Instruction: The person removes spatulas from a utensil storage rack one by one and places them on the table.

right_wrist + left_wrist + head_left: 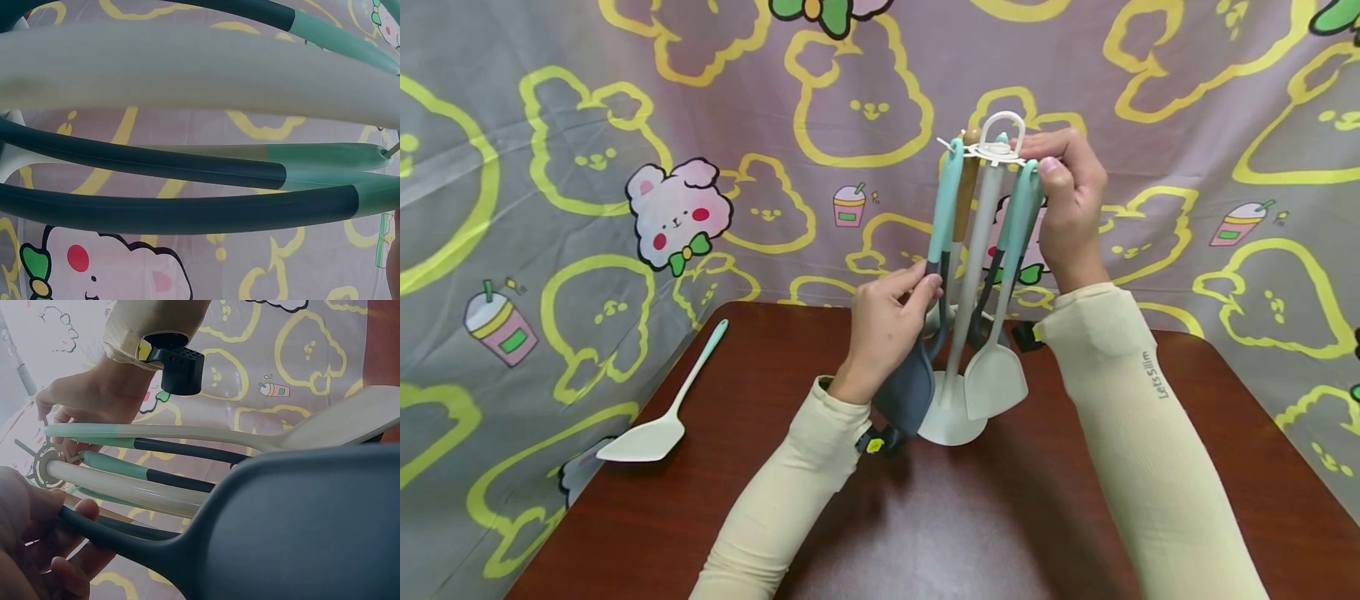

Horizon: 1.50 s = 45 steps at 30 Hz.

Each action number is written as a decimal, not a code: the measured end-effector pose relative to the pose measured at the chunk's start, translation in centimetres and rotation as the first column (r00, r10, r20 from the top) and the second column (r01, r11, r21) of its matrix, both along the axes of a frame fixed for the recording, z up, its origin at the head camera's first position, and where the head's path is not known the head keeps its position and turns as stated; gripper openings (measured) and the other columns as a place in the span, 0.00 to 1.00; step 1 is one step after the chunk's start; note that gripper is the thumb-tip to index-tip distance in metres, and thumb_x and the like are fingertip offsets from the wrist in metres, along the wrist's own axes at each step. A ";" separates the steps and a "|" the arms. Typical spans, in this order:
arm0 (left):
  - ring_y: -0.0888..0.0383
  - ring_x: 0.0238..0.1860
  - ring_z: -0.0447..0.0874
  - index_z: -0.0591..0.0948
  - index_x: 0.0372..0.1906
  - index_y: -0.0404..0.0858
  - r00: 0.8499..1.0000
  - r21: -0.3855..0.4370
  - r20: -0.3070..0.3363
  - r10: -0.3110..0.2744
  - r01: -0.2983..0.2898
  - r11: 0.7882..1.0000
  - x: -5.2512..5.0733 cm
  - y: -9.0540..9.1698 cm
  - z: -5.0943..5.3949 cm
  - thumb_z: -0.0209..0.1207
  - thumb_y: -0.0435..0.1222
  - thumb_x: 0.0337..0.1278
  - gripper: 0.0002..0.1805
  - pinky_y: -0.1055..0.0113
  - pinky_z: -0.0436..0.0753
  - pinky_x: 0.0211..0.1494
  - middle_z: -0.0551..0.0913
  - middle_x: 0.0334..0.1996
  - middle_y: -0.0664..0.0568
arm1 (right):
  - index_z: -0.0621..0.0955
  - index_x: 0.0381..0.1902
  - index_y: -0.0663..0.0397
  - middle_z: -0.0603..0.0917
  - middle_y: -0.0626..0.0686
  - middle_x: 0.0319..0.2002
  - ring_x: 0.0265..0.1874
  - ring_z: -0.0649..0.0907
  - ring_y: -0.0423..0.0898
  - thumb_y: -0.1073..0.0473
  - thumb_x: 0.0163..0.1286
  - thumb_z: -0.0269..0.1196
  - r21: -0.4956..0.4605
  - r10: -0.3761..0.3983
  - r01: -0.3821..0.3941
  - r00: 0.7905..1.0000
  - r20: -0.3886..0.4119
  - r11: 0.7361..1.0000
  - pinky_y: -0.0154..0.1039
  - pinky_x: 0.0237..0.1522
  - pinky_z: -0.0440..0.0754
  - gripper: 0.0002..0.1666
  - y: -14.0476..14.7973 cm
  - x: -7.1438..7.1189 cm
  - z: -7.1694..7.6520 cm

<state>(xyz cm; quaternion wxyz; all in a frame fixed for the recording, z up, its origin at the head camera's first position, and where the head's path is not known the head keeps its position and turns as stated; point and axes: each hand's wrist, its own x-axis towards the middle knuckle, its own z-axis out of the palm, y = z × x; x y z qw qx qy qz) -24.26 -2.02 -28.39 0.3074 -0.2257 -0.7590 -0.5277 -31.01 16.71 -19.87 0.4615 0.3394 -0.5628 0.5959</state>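
A white utensil rack (976, 258) stands on the table, with several teal-handled utensils and a wooden-handled one hanging round its top. My left hand (891, 321) pinches the dark grey neck of a spatula (908, 387) whose teal handle end is at a hook. The spatula's broad blade fills much of the left wrist view (300, 519). My right hand (1070, 196) grips the rack's top at the right, its thumb beside the handle end of a white turner (997, 379). Some of its fingers are hidden behind the rack. Dark handles (175, 209) cross the right wrist view.
Another white turner (651, 435) with a teal handle end lies at the left edge of the brown table (1000, 533). Behind the table hangs a patterned cloth (760, 108). Wrist cameras (877, 442) sit under the cream sleeves.
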 end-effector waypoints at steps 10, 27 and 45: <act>0.56 0.34 0.91 0.84 0.54 0.33 1.000 0.011 0.008 0.004 -0.004 1.000 -0.1 -0.1 -0.2 0.62 0.36 0.64 0.16 0.69 0.84 0.33 0.91 0.35 0.44 | 0.82 0.29 0.51 0.84 0.39 0.34 0.44 0.83 0.42 0.61 0.58 0.46 0.008 -0.003 0.003 1.000 0.016 1.000 0.37 0.57 0.75 0.17 0.0 0.0 -0.1; 0.57 0.29 0.88 0.86 0.49 0.33 1.000 0.022 -0.028 0.004 -0.003 1.000 -0.3 0.1 -0.2 0.61 0.36 0.65 0.13 0.75 0.79 0.30 0.90 0.33 0.45 | 0.82 0.30 0.51 0.84 0.39 0.34 0.44 0.82 0.42 0.61 0.58 0.45 0.008 -0.010 0.010 1.000 0.027 1.000 0.37 0.57 0.75 0.17 0.2 -0.1 -0.1; 0.58 0.29 0.89 0.88 0.46 0.36 0.995 -0.010 -0.083 0.061 -0.062 0.998 0.0 -1.0 -0.1 0.62 0.36 0.64 0.11 0.72 0.81 0.30 0.91 0.32 0.47 | 0.82 0.30 0.52 0.83 0.38 0.33 0.44 0.82 0.42 0.60 0.58 0.46 0.017 -0.013 0.012 1.000 0.020 1.000 0.37 0.58 0.74 0.16 0.4 0.0 -0.1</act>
